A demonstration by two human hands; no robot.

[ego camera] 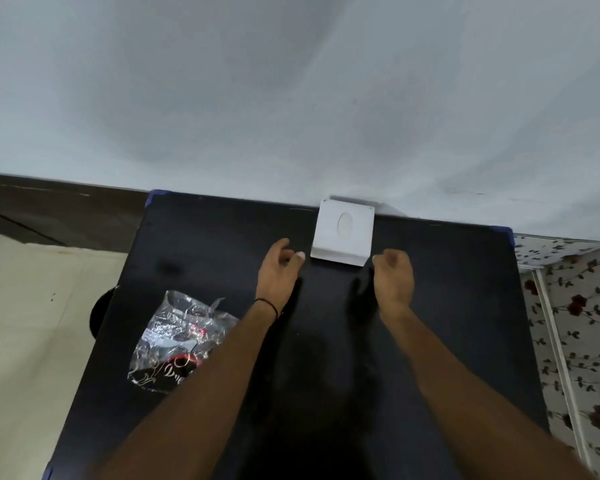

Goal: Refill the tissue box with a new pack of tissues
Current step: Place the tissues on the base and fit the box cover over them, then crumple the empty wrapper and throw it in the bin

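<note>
A: What lies nearest on the black table (430, 341), and can any writing on it be read?

B: A crumpled clear plastic wrapper (177, 337) lies at the near left. It carries red and white print; only a few curly white letters show, something like "Du", and the rest is hidden by the left forearm crossing over its edge.

A: What surrounds the table?

B: Pale floor tiles (25, 323) lie to the left, with a dark round shape (99, 313) peeking out beside the table's left edge. A white cloth with red roses (582, 327) hangs on the right. Nothing lies between the hands and the box.

A: How are the hands placed?

B: Both forearms stretch forward over the tabletop. The left hand (279, 268), with a thin black band (269, 306) at the wrist, has loosely curled fingers and grips nothing. The right hand (394, 273) is curled in a loose fist, also empty. Neither touches the box.

A: And the box?

B: The white tissue box (343, 233) sits at the far edge against the grey wall (291, 98), between and just beyond the hands, its oval opening facing up.
</note>
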